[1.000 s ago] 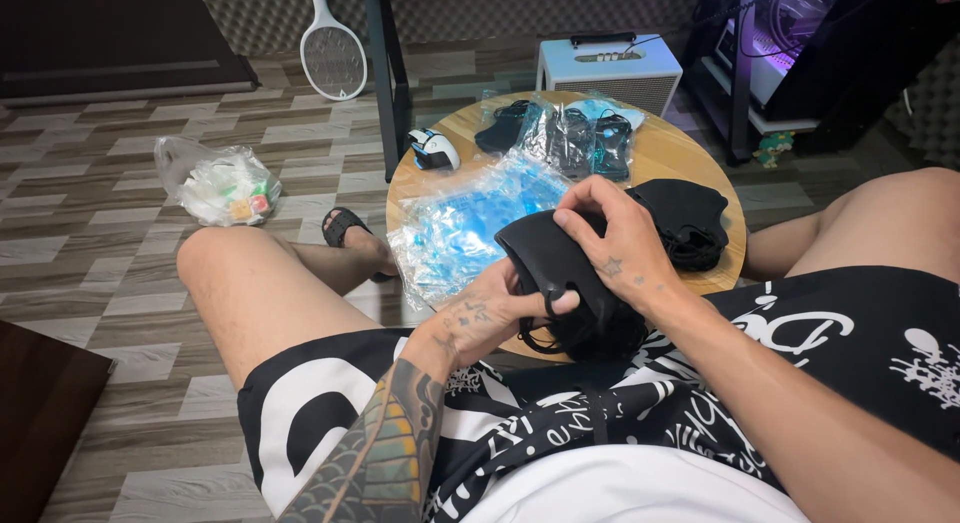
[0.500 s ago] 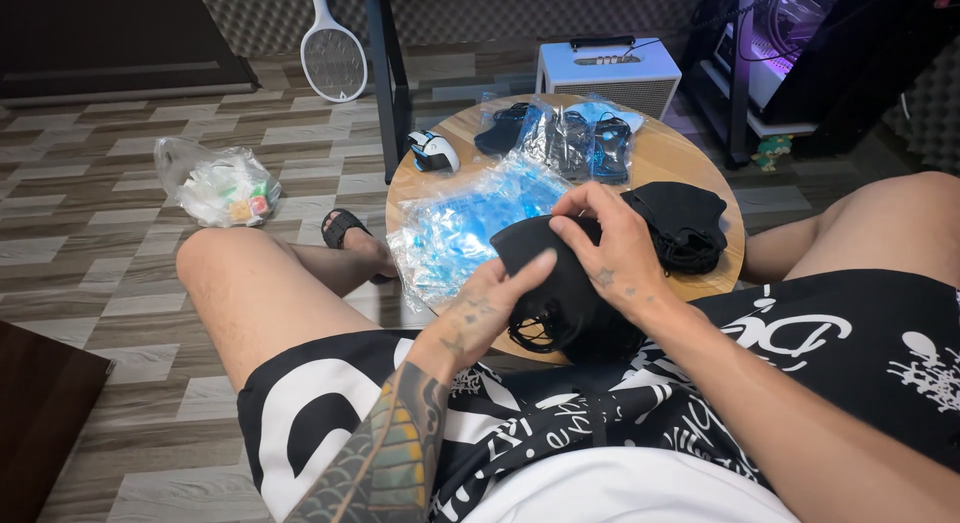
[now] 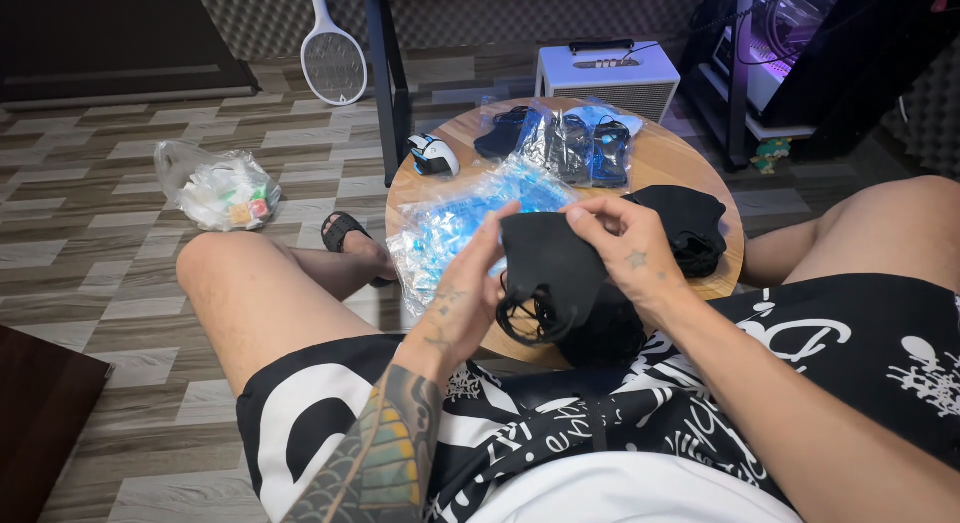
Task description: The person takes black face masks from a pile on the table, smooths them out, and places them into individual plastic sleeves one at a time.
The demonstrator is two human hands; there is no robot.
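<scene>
Both hands hold a black cloth face mask (image 3: 548,273) over the near edge of a small round wooden table (image 3: 672,161). My left hand (image 3: 462,301) pinches the mask's left edge with fingers raised. My right hand (image 3: 625,251) grips its top right corner. Black ear loops dangle below the mask. A pile of black masks (image 3: 690,223) lies on the table right of my hands, and another dark heap sits under the held mask.
Clear blue-tinted plastic sleeves (image 3: 465,221) lie on the table's left. Packed masks (image 3: 575,143) and a white mouse (image 3: 433,155) sit at its far side. A plastic bag (image 3: 218,188), racket-shaped swatter (image 3: 333,58), white amplifier box (image 3: 610,78) and a sandalled foot (image 3: 352,238) are on the floor.
The mask has been lifted and spread flatter between the hands. My left hand's fingers opened upward along its edge, and my right hand shifted to the top corner.
</scene>
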